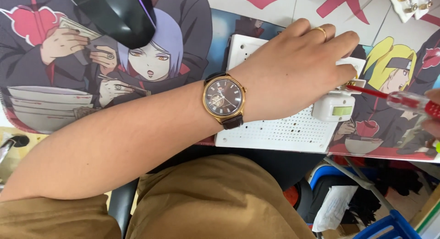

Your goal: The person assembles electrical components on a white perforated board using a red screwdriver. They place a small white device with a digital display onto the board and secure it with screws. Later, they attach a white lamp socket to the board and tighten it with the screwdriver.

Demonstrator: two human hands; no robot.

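A large illustrated cartoon mat (pixel 137 74) covers the counter (pixel 293 3). On it lies a white perforated board (pixel 275 129), near the counter's front edge. The left hand (pixel 293 67), wearing a gold ring (pixel 320 32) and a brown-strapped wristwatch (pixel 223 99), lies across the board with its fingers curled down onto a small white electrical part (pixel 334 106) at the board's right side, apparently holding it steady. The right hand (pixel 433 115) shows only at the frame's right edge, closed around the clear, red-trimmed handle of a screwdriver (pixel 389 98) whose tip reaches the part beside the left fingertips. A black computer mouse (pixel 119 14) sits at the top left.
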